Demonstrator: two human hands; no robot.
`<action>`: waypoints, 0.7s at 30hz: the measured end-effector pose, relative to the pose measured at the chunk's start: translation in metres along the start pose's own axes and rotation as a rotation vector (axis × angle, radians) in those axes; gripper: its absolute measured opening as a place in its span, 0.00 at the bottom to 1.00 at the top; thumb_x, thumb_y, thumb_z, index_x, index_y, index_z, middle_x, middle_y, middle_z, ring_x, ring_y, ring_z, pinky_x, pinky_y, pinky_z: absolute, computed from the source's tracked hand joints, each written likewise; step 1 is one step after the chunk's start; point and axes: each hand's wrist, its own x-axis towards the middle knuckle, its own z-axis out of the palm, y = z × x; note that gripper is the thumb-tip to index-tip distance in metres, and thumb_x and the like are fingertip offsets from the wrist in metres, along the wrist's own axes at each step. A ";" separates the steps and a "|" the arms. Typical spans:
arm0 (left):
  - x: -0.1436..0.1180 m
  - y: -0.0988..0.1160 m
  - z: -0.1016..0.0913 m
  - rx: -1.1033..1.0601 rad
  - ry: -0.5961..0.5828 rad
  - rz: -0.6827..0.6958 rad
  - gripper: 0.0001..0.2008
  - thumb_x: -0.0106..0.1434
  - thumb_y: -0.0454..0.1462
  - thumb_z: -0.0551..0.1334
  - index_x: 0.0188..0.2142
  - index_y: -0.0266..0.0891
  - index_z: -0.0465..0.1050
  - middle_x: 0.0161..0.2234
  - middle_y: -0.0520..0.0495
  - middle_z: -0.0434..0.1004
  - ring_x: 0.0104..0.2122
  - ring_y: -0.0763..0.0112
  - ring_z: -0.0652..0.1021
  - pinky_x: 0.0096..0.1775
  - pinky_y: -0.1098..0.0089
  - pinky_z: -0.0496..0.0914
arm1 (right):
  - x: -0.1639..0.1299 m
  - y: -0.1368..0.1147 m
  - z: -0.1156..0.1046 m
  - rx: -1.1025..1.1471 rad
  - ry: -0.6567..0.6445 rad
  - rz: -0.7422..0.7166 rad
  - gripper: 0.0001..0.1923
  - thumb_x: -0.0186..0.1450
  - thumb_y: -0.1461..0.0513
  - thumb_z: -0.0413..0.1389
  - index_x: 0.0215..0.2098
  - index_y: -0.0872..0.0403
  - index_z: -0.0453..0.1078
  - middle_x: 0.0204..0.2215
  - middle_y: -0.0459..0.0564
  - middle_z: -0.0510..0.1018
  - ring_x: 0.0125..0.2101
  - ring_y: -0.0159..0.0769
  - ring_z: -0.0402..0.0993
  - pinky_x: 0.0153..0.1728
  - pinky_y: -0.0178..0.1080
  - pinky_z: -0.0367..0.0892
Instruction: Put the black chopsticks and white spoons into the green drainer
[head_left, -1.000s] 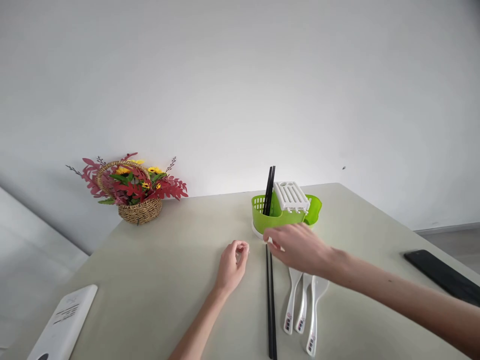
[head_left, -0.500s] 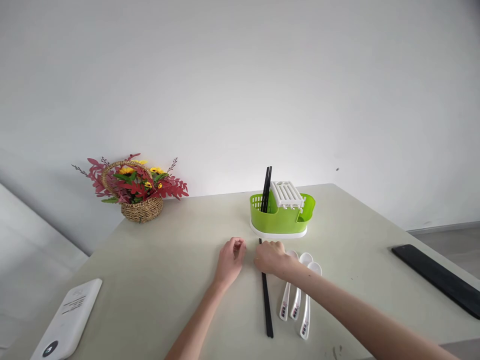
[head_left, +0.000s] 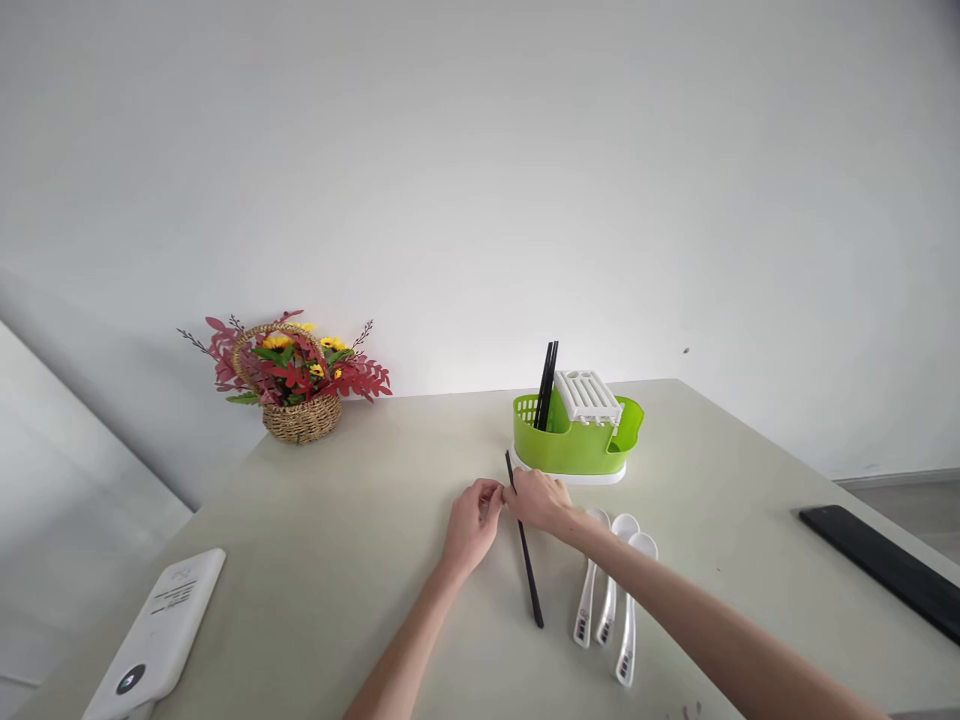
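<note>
Right hand (head_left: 536, 498) wraps the black chopsticks (head_left: 530, 575) towards their far end, just on the near side of the green holder (head_left: 566, 452)! They run near to far, tipping left; left hand (head_left: 472, 520) curls close beside, its hold unclear.

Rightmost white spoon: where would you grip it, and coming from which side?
Rightmost white spoon: I'd pinch the near half of its handle across the width, coming from its near right. The handle points toward the wearer, the other two white spoons lie to its left, and the right forearm hides its neck.
</note>
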 end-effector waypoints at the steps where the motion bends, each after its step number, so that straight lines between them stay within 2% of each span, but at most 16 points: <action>1: 0.000 0.002 -0.002 0.001 -0.018 0.001 0.16 0.72 0.47 0.54 0.39 0.43 0.78 0.39 0.46 0.84 0.39 0.62 0.81 0.43 0.66 0.72 | 0.000 0.001 -0.003 0.025 0.029 -0.008 0.11 0.73 0.58 0.51 0.41 0.56 0.73 0.38 0.56 0.81 0.37 0.42 0.79 0.36 0.41 0.69; 5: 0.000 0.011 -0.007 -0.116 -0.201 0.019 0.24 0.74 0.49 0.50 0.35 0.43 0.81 0.39 0.46 0.85 0.42 0.61 0.82 0.47 0.65 0.72 | 0.001 0.000 -0.019 0.143 0.183 -0.078 0.14 0.75 0.58 0.43 0.37 0.51 0.68 0.30 0.51 0.80 0.28 0.38 0.76 0.27 0.35 0.59; 8: 0.001 0.015 -0.010 -0.310 -0.299 -0.003 0.26 0.74 0.52 0.49 0.40 0.40 0.82 0.39 0.45 0.86 0.42 0.61 0.83 0.50 0.64 0.72 | 0.000 -0.001 -0.033 0.232 0.301 -0.164 0.15 0.76 0.55 0.40 0.37 0.49 0.64 0.29 0.47 0.78 0.27 0.36 0.74 0.27 0.34 0.58; 13: 0.002 0.018 -0.015 -0.373 -0.223 -0.070 0.24 0.70 0.54 0.57 0.48 0.38 0.80 0.41 0.41 0.86 0.44 0.59 0.83 0.49 0.62 0.73 | -0.014 0.002 -0.048 0.354 0.430 -0.324 0.16 0.77 0.51 0.40 0.36 0.48 0.61 0.30 0.44 0.77 0.29 0.34 0.72 0.32 0.33 0.62; 17: 0.001 0.023 -0.018 -0.298 -0.199 -0.047 0.22 0.67 0.54 0.61 0.44 0.41 0.84 0.44 0.42 0.86 0.46 0.56 0.82 0.50 0.61 0.74 | -0.026 0.011 -0.047 0.484 0.499 -0.461 0.17 0.76 0.49 0.43 0.33 0.48 0.60 0.28 0.43 0.75 0.27 0.33 0.69 0.30 0.33 0.62; 21: 0.000 0.024 -0.018 -0.232 -0.204 -0.045 0.21 0.65 0.54 0.63 0.41 0.43 0.86 0.42 0.44 0.86 0.47 0.54 0.81 0.53 0.58 0.73 | -0.031 0.017 -0.043 0.541 0.456 -0.482 0.18 0.76 0.49 0.43 0.33 0.48 0.61 0.27 0.43 0.75 0.26 0.32 0.69 0.29 0.33 0.63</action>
